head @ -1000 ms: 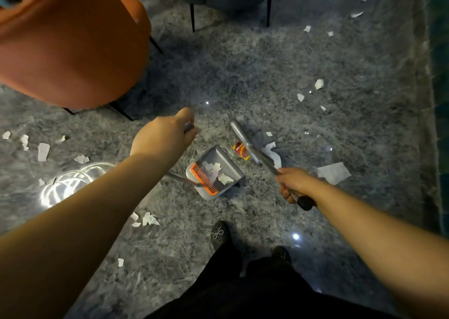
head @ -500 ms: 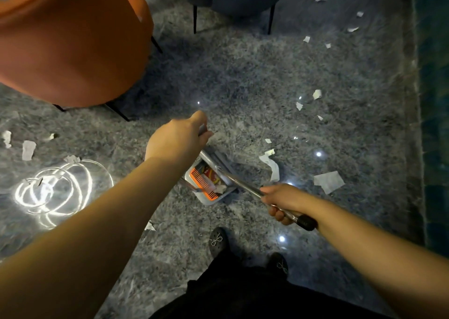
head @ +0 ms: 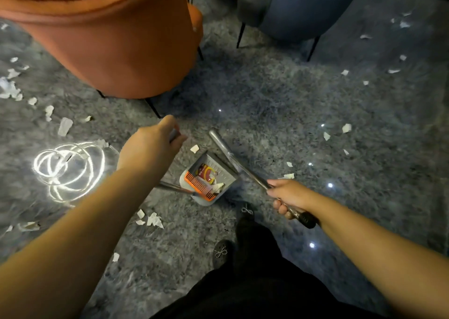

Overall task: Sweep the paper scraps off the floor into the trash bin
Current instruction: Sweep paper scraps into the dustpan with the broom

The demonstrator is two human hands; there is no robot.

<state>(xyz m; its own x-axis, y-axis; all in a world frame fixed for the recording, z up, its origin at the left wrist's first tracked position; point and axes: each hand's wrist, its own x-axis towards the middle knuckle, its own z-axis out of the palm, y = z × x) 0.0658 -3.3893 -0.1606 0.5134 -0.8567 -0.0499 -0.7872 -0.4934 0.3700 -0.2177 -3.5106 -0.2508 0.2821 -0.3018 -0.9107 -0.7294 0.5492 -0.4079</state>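
The left hand (head: 150, 146) grips the dustpan handle (head: 173, 187); the right hand (head: 286, 196) grips the metal broom handle (head: 243, 168). The grey dustpan (head: 209, 180) on the floor (head: 267, 104) holds a red wrapper (head: 206, 173), white paper scraps (head: 217, 187) and an orange comb edge (head: 199, 188). More scraps (head: 154, 219) lie scattered around it.
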